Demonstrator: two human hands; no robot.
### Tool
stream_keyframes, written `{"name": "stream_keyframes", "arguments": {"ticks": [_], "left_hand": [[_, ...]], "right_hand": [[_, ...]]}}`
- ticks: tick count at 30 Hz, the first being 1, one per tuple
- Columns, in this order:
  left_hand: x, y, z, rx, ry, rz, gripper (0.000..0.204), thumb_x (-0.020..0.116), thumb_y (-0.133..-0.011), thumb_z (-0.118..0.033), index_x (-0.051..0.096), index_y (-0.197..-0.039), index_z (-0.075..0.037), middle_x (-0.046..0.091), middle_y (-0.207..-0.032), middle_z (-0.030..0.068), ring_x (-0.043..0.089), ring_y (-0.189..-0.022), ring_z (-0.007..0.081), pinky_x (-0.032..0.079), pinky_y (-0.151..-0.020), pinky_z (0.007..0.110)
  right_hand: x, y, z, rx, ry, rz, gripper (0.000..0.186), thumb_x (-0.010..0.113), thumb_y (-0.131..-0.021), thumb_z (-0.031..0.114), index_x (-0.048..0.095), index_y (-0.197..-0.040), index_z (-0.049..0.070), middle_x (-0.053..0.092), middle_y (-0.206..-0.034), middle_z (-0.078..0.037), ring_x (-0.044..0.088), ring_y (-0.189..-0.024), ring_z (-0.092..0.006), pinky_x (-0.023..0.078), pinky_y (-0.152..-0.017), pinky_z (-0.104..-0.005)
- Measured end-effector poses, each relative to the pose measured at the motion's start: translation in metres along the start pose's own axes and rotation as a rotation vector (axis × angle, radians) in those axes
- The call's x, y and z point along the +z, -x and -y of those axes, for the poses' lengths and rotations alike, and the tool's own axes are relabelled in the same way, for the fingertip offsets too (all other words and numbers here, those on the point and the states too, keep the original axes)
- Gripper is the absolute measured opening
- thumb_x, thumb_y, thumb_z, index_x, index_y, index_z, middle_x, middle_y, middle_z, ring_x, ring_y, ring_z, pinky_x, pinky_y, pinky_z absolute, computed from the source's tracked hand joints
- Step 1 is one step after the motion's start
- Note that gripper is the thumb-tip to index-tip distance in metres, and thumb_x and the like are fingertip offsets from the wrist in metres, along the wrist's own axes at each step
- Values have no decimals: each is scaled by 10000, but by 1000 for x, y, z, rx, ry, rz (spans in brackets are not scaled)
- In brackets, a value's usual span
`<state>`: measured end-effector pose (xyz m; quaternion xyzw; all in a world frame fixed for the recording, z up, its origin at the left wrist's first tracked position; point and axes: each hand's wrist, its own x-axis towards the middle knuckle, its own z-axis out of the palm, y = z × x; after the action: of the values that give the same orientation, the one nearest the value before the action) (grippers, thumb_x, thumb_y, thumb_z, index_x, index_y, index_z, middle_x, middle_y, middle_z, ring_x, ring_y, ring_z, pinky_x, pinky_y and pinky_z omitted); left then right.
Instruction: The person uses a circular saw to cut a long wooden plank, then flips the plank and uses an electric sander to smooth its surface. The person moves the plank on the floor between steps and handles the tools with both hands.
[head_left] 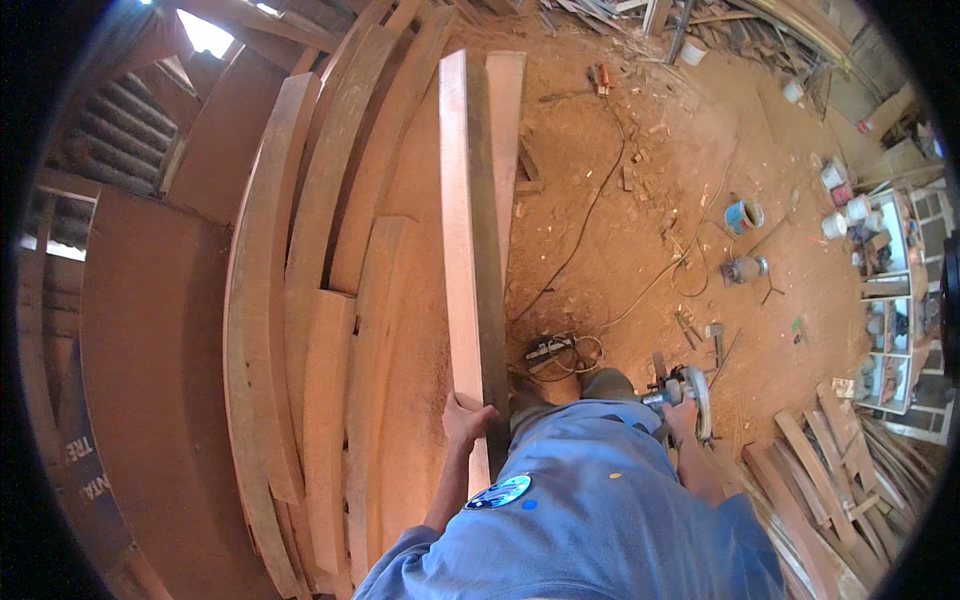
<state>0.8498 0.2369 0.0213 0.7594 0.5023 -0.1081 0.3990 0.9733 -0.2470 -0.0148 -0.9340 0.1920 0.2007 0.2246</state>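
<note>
A long squared timber beam, pale on its top face and darker along its right side, runs away from my body. My left hand is closed around the near part of this beam, with the thumb across its top. Down at my right side, my right hand grips the handle of a circular saw, apart from the beam. The saw's round guard faces outward, and part of its body is hidden by the hand. Another pale board lies just right of the beam's far half.
Several heavy planks are stacked to the left. A cable snakes over the sawdust-covered floor past a blue bucket. Offcuts pile up at the lower right, below a white shelf.
</note>
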Motion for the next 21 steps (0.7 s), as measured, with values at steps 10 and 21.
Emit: {"name": "stream_keyframes", "arguments": {"ticks": [10,21], "left_hand": [[9,-63,39,50,-13,213,980,868,-505,-358,535,-1337,38,680,-1122,255,664,-1062,392,537,-940,439],[-10,-15,12,49,-189,-82,1311,879,-613,-583,175,-1593,-72,392,-1490,283,384,-1382,458,333,-1149,532]], "right_hand": [[41,20,5,29,-33,-119,583,799,-709,308,653,-1147,-48,721,-883,-252,707,-882,-427,554,-816,-469],[46,-13,33,-186,55,-19,509,748,-692,259,711,-1137,15,734,-932,-228,719,-897,-366,549,-832,-458]]}}
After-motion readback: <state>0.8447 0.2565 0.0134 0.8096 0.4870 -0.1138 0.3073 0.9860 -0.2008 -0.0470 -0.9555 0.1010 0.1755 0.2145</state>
